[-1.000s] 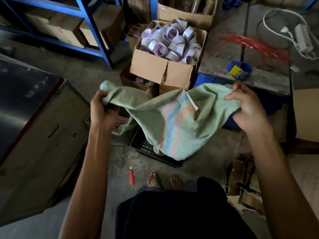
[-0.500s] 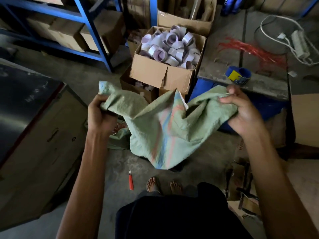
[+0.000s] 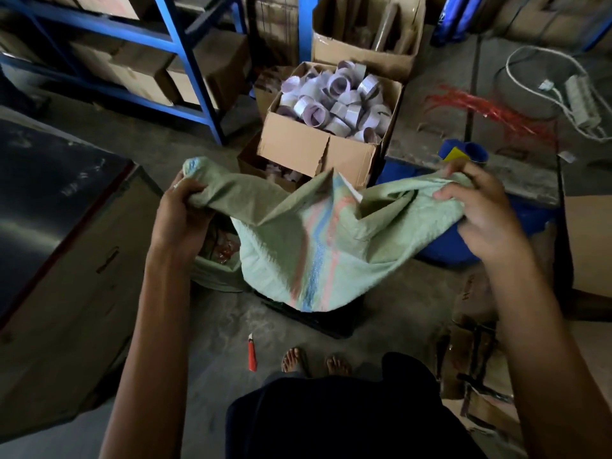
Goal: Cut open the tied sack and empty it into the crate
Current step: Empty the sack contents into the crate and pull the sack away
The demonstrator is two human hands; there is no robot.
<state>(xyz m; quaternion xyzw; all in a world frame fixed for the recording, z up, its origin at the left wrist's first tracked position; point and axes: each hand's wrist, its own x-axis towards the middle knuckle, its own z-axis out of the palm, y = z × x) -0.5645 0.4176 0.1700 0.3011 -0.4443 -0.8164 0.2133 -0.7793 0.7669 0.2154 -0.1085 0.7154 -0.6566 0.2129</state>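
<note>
Left hand (image 3: 185,213) and right hand (image 3: 480,220) gripped bunched corners at the green woven sack's (image 3: 298,240) 9 and 3 o'clock, its limp body draped over the black crate (image 3: 328,321); probably best shaken squarely above it.

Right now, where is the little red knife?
The red knife lies on the floor low in the head view, just left of the bare feet, below the hanging green sack.

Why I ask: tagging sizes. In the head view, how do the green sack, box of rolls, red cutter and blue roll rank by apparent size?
green sack
box of rolls
blue roll and red cutter: similar, roll partly hidden, so unranked
</note>
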